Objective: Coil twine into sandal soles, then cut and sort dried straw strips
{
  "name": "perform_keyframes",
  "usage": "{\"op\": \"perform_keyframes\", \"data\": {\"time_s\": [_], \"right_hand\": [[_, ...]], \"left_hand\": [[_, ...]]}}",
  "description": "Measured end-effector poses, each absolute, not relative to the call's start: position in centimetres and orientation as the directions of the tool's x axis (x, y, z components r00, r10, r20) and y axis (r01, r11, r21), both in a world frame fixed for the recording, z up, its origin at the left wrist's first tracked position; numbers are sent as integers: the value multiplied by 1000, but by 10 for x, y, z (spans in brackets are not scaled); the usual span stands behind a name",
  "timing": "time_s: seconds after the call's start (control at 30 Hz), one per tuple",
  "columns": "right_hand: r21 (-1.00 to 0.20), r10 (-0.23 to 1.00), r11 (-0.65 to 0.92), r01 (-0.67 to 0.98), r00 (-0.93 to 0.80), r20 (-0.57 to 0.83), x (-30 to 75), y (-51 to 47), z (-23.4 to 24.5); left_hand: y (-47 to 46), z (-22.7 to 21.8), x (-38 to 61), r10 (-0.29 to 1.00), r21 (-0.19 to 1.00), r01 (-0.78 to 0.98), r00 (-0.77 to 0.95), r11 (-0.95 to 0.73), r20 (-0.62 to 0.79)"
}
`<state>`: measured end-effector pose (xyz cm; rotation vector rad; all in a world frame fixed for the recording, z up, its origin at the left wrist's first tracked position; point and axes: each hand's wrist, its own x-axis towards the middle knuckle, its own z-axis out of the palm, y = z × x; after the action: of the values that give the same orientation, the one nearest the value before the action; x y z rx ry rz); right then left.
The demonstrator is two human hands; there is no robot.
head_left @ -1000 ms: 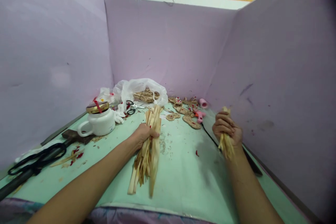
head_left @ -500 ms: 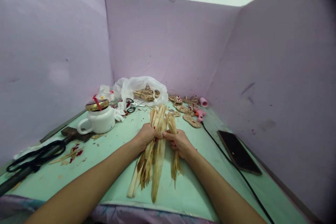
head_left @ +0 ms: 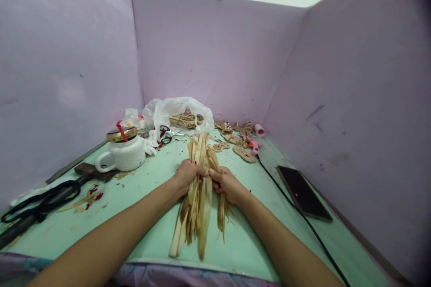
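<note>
Head camera view: a thick bundle of flat, straw-coloured dried husk strips [head_left: 204, 219] is gripped around its middle by the left hand [head_left: 188, 176], the thumb being pressed across its front. A thinner bundle of frayed, pale-brown husk strips [head_left: 221, 210] is clasped in the curled fingers of the right hand [head_left: 229, 184], and its upper part is leaned against the thick bundle's right side. The two thumb tips are brought close together (whether they touch cannot be told). Both bundles are held upright over the middle of a pale-green covered table [head_left: 161, 161], with their lower ends pointed toward the near edge.

Beyond them, more dried strips [head_left: 185, 119] are contained in a translucent white plastic bag [head_left: 205, 116], and flat, tan woven sole-shaped pieces [head_left: 244, 154] are scattered beside a pink glue gun [head_left: 255, 146]. A white, round-bellied mug [head_left: 131, 154] is placed at the left, topped by a gold-rimmed lid [head_left: 121, 134]. At the right, a flat black phone [head_left: 305, 193] is laid near the lilac wall [head_left: 363, 121].
</note>
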<state>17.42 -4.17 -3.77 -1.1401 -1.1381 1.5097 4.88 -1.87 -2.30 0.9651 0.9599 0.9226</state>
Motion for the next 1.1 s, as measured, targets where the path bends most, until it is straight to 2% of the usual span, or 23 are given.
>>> {"op": "perform_keyframes", "data": {"time_s": [0.1, 0.2, 0.43, 0.57, 0.7, 0.77, 0.93, 1.1], "right_hand": [[-963, 964, -193, -188, -218, -150, 177, -39, -41], [-938, 957, -234, -257, -230, -176, 178, -37, -41], [-862, 941, -337, -379, -170, -293, 195, -31, -29], [-749, 943, -329, -575, -159, -293, 219, -31, -15], [-691, 972, -232, -685, -133, -195, 253, -30, -5], [-620, 977, -213, -755, -186, -108, 271, -28, -4], [-398, 907, -278, -874, -376, 191, 304, -30, -2], [-234, 848, -278, -932, -352, 397, 322, -42, 4]], "left_hand": [[-19, -21, 47, 878, 906, -198, 391, 373, -276], [-16, -21, 46, 867, 895, -210, 408, 393, -285], [-7, -29, 45, 933, 927, -228, 273, 298, -233], [-3, -31, 43, 943, 933, -214, 232, 288, -237], [0, -31, 41, 941, 932, -199, 219, 301, -257], [1, -31, 40, 939, 932, -193, 222, 306, -263], [-1, -27, 39, 930, 929, -182, 246, 321, -273], [0, -26, 38, 919, 923, -172, 265, 345, -294]]}}
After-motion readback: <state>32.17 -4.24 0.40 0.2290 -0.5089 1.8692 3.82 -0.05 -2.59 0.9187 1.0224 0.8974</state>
